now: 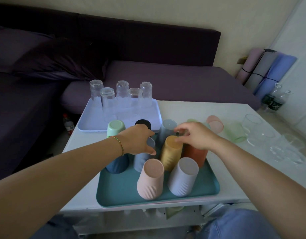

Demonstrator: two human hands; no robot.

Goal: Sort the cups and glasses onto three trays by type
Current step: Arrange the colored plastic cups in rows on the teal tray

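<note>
Sorting looks half done: ribbed cups (150, 180) on teal tray (114, 192), tall glasses (107, 99) at 12 o'clock, loose tumblers (252, 125) at 3 o'clock. Left hand (138, 140) grips grey-blue cup (141, 161); right hand (197, 137) unclear.

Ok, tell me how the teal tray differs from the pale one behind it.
The teal tray is dark and nearest the person; the pale tray is light lavender and farther back. The teal tray holds opaque coloured cups; the pale tray holds clear glasses. Both are rectangular, rimmed, and carry their load upside down.
</note>
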